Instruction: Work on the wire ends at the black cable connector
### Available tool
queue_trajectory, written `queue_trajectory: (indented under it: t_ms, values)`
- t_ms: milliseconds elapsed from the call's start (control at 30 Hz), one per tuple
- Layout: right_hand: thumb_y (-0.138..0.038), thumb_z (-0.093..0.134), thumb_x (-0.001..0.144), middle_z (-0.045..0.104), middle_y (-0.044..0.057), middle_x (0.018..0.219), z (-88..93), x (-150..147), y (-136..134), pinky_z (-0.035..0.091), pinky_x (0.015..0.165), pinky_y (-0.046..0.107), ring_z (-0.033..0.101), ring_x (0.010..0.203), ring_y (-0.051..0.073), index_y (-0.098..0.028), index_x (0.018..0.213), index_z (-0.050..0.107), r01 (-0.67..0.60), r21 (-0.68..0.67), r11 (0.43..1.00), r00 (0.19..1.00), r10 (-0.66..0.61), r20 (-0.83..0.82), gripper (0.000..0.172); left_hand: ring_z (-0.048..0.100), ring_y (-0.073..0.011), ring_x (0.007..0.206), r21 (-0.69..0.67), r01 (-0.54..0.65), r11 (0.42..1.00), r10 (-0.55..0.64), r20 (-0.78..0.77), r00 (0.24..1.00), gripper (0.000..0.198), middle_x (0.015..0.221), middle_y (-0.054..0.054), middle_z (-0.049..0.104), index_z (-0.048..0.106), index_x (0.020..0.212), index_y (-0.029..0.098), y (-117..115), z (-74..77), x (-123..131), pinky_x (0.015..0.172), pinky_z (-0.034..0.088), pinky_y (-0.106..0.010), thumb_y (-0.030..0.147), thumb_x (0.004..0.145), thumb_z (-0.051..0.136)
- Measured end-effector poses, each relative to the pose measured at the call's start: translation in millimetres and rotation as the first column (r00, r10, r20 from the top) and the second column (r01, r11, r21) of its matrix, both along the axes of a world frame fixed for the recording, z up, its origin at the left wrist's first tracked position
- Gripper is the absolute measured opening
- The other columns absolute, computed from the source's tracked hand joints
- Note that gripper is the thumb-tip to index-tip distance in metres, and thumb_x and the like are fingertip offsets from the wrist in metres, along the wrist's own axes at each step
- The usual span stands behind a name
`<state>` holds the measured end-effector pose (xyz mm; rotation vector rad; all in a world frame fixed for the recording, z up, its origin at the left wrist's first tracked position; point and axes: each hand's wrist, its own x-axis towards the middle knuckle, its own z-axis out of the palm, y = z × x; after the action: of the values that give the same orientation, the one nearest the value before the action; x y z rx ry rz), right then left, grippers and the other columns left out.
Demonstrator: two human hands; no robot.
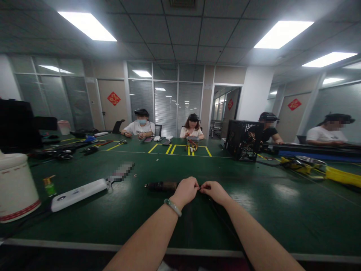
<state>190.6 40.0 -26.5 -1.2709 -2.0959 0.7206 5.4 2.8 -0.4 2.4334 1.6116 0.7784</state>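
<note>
A dark electric screwdriver (pixel 163 186) lies across the green table with its narrow tip pointing left. Over its right end is my left hand (pixel 185 191), fingers closed around the tail, which they hide; a pale green bangle (pixel 172 207) circles that wrist. Just to the right, my right hand (pixel 214 191) pinches a thin dark piece, apparently the end of the black cable (pixel 225 220), close to my left fingertips. From below my right hand the cable runs down toward the table's front edge. Whether the cable and the screwdriver are joined is hidden by my fingers.
Left stand a white bin (pixel 17 188), a small green bottle (pixel 50 185) and a white power strip (pixel 80 195). A black computer case (pixel 243 140) stands back right, near a yellow strap-like object (pixel 304 165). Several people sit across the table (pixel 113 222).
</note>
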Motion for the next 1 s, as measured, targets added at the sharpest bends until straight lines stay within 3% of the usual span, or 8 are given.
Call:
queue_trajectory:
  t_ms: [333,1000]
  values:
    - [-0.036,0.065,0.073,0.071,0.003,0.081,0.6,1.3,-1.1,0.044,0.067,0.025,0.063,0.075,0.018,-0.019,0.086,0.071,-0.008,-0.02,1.0,1.0,0.008,-0.005,0.023,0.057,-0.0175,0.087,0.06,-0.007,0.998,0.009,-0.042,0.999,0.01,0.091,-0.003,0.061,0.061,0.087,0.02,2.3,-3.2,1.4,0.08,0.041,-0.029,0.025,0.084,0.052]
    - [-0.036,0.059,0.077,0.069,0.003,0.075,5.1,-1.9,-4.1,0.041,0.061,0.025,0.06,0.068,0.017,-0.017,0.082,0.071,0.023,-0.029,0.999,0.999,-0.023,0.025,0.023,0.057,-0.0175,0.091,-0.015,0.004,1.0,-0.005,-0.004,1.0,0.015,0.099,-0.003,0.061,0.06,0.095,0.021,-4.1,5.9,-0.7,0.082,0.043,-0.03,0.027,0.084,0.051]
